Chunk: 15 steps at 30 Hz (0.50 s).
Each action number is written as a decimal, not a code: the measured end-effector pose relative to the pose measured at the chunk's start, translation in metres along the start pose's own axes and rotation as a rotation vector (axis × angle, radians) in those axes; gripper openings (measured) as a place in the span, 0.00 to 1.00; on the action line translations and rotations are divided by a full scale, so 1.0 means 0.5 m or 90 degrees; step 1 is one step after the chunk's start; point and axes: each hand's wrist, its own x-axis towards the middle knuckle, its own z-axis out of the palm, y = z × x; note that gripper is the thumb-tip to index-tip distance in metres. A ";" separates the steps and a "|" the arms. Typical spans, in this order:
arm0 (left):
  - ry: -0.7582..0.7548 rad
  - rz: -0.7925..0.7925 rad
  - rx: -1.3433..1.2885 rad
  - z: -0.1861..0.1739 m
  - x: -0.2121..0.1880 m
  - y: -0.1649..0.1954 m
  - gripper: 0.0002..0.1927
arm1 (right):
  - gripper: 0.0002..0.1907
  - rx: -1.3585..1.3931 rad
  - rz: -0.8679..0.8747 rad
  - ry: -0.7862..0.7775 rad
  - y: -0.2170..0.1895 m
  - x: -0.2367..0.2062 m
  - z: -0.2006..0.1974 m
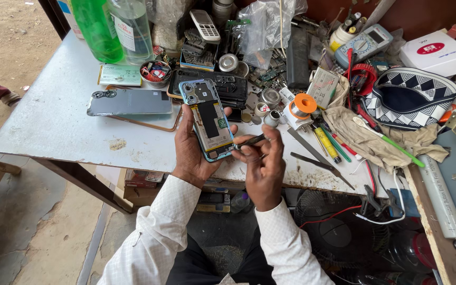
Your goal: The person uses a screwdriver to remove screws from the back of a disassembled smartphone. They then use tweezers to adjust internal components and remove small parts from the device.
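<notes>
Nearest, right hand (pixel 264 164) pinching dark tweezers (pixel 249 141), tips touching the lower edge of an opened smartphone (pixel 208 120). Just beside, left hand (pixel 192 149) wrapped around that phone from beneath, back cover off (battery and circuit board showing), held above the near edge of the grey workbench (pixel 54 116). Farther left on the bench, a detached grey back cover (pixel 129 102) lying flat. Beyond, a green bottle (pixel 97 29), an old keypad phone (pixel 205 25) and a multimeter (pixel 364 43) among clutter.
</notes>
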 end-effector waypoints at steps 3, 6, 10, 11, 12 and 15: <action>0.004 -0.001 0.014 0.000 0.002 0.001 0.33 | 0.27 0.017 -0.040 -0.011 -0.003 -0.008 0.006; -0.009 -0.004 0.017 -0.004 0.000 0.002 0.34 | 0.33 -0.043 -0.135 0.079 0.001 -0.002 0.029; -0.003 0.015 0.022 -0.005 0.002 0.001 0.33 | 0.29 0.016 -0.042 0.071 -0.010 0.005 0.027; -0.001 0.019 0.026 -0.004 0.004 0.000 0.33 | 0.27 0.042 -0.036 0.054 -0.016 0.005 0.021; 0.002 0.023 0.029 -0.003 0.006 0.000 0.33 | 0.26 0.067 -0.028 0.035 -0.021 0.005 0.016; 0.040 0.001 0.033 -0.003 0.004 0.002 0.32 | 0.28 -0.067 -0.117 0.056 -0.032 0.011 0.021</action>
